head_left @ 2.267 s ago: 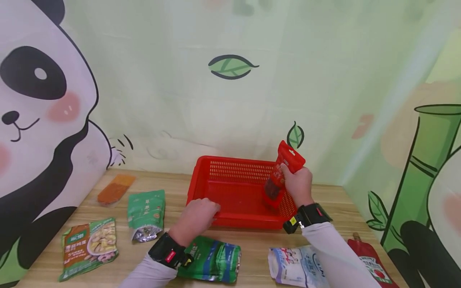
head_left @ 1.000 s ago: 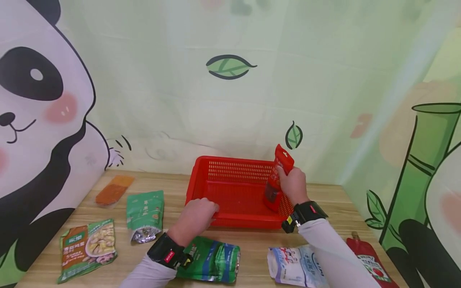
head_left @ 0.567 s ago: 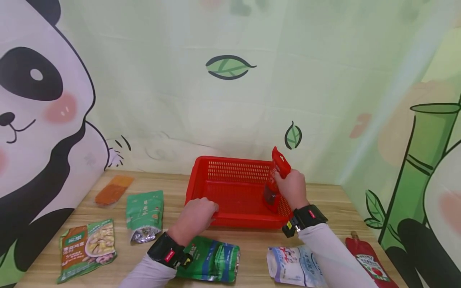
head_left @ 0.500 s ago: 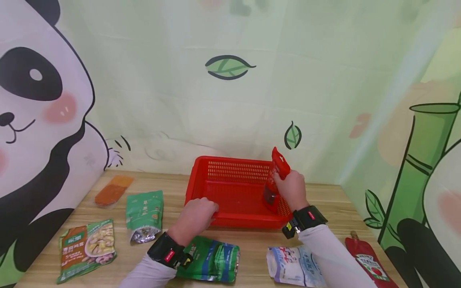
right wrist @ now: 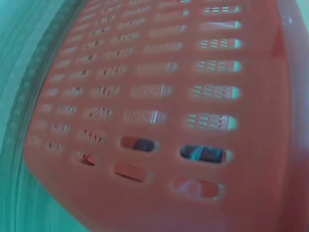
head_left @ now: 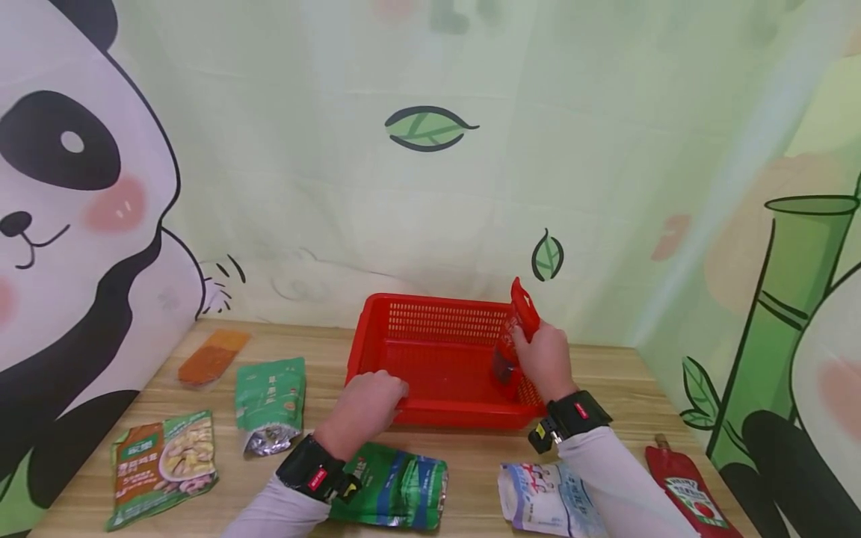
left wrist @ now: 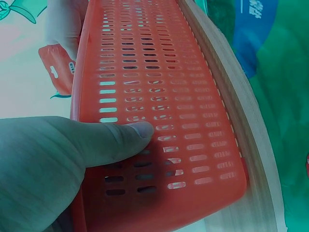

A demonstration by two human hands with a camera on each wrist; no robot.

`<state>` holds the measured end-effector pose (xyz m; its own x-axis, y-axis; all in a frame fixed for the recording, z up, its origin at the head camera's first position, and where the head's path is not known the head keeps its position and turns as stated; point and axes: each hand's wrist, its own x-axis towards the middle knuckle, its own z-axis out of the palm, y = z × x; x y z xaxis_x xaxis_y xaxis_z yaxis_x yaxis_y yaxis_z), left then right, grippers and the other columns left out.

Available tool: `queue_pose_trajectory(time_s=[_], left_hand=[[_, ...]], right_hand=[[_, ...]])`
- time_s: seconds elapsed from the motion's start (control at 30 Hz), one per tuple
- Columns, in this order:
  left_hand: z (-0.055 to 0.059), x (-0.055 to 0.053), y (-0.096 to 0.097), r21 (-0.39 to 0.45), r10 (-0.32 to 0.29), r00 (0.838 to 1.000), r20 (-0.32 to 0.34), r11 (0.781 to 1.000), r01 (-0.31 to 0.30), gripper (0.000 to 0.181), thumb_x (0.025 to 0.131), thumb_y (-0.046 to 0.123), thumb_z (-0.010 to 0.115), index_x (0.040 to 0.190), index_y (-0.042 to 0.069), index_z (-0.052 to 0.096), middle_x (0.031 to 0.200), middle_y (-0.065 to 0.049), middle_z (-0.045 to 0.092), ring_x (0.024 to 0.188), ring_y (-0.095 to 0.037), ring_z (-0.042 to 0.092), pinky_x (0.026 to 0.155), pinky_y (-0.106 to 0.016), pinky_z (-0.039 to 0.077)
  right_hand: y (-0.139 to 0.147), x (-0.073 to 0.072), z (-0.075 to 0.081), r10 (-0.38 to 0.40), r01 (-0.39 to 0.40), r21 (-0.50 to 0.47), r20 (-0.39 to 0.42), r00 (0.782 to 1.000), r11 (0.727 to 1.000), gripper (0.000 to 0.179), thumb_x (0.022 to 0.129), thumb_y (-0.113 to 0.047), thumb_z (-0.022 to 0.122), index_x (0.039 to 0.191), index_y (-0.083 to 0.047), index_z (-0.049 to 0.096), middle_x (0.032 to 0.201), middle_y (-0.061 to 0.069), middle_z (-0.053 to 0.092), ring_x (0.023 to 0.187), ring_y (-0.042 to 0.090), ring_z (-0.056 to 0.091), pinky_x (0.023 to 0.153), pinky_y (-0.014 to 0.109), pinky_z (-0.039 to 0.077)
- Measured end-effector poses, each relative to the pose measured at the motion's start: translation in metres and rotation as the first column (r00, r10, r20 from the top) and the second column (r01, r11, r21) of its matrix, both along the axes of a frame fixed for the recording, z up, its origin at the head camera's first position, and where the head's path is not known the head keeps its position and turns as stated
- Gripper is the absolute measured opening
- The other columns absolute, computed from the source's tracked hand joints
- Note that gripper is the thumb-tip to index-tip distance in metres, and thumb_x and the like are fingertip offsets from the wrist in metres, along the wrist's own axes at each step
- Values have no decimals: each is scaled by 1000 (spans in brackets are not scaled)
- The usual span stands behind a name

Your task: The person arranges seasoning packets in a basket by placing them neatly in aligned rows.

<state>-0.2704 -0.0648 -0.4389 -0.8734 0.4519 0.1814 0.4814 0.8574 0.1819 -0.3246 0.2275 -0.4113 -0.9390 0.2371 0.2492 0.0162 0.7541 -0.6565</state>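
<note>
My right hand (head_left: 546, 362) grips a red food pouch (head_left: 525, 306) near its top. The pouch stands upright with a slight tilt at the right end of the red plastic basket (head_left: 437, 413), its lower part inside. My left hand (head_left: 368, 407) holds the basket's front rim near the left corner. In the left wrist view its thumb (left wrist: 118, 140) presses the slotted outer wall (left wrist: 193, 145), and its other fingers are hidden behind the rim. Only the slotted basket wall (right wrist: 169, 92) fills the right wrist view; the right hand is out of sight there.
On the wooden table (head_left: 471, 478) lie a green-blue pouch (head_left: 397, 489), a white-blue pouch (head_left: 548, 497), a ketchup pouch (head_left: 689, 489), a brown-green packet (head_left: 164, 471), a teal pouch (head_left: 270, 396) and an orange sachet (head_left: 214, 356). A printed curtain (head_left: 303, 187) hangs behind.
My right hand has shifted slightly left and down, lowering the red pouch further into the basket and bringing it more upright. My left hand has kept its place on the rim.
</note>
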Motion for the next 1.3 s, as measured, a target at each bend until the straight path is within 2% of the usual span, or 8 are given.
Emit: queue_pose_trajectory(time_s=[0.43, 0.67, 0.87, 0.97, 1.1, 1.2, 1.3], left_hand=[[0, -1, 0, 12, -1, 1000, 14, 1000, 1, 25, 78, 23, 90, 98, 13, 79, 75, 1, 74, 60, -12, 59, 73, -32, 60], [-1, 0, -1, 19, -5, 1000, 25, 1000, 5, 25, 78, 22, 90, 99, 14, 79, 76, 2, 73, 61, -11, 59, 73, -31, 60], [-2, -1, -1, 15, -9, 1000, 23, 1000, 8, 24, 79, 22, 89, 99, 14, 79, 75, 3, 73, 61, -11, 59, 73, -31, 60], [-3, -1, -1, 6, -19, 1000, 13, 1000, 19, 22, 80, 21, 89, 98, 15, 79, 75, 3, 72, 61, -11, 59, 72, -31, 60], [-3, -1, 0, -1, -31, 999, 8, 1000, 31, 22, 80, 21, 89, 99, 15, 79, 76, 3, 73, 62, -11, 59, 73, -31, 60], [-3, -2, 0, -1, -33, 999, 6, 999, 33, 24, 79, 22, 89, 99, 15, 80, 78, 2, 75, 64, -12, 60, 75, -32, 60], [-1, -2, -1, -11, -28, 1000, -2, 1000, 28, 25, 78, 23, 90, 100, 15, 80, 79, 2, 75, 65, -12, 61, 75, -32, 60]], right_hand=[[-1, 3, 8, 10, -10, -1, 65, 998, 1000, 42, 98, -31, 67, 123, 2, 62, 104, 21, 75, 76, 30, 73, 80, 48, 63], [-1, 9, 10, -2, 4, -11, 122, 992, 1000, 48, 96, -31, 70, 131, 1, 58, 114, 21, 73, 84, 32, 73, 84, 48, 62], [-3, 17, 10, 24, -21, -28, 124, 992, 999, 52, 97, -35, 70, 136, -5, 55, 120, 17, 72, 89, 30, 71, 85, 46, 62], [2, 27, 13, 50, -47, -23, 137, 989, 999, 53, 96, -39, 69, 135, -6, 55, 120, 16, 72, 90, 28, 69, 83, 43, 62], [14, 48, 19, 85, -89, 19, 167, 982, 996, 57, 96, -44, 68, 138, -7, 55, 126, 15, 70, 96, 28, 68, 81, 40, 62], [22, 65, 25, 108, -114, 20, 175, 979, 993, 62, 96, -44, 68, 146, -9, 52, 139, 18, 63, 115, 36, 65, 90, 48, 61], [28, 83, 28, 130, -134, 9, 175, 976, 991, 63, 96, -42, 69, 147, -9, 53, 147, 20, 56, 129, 43, 55, 98, 55, 56]])
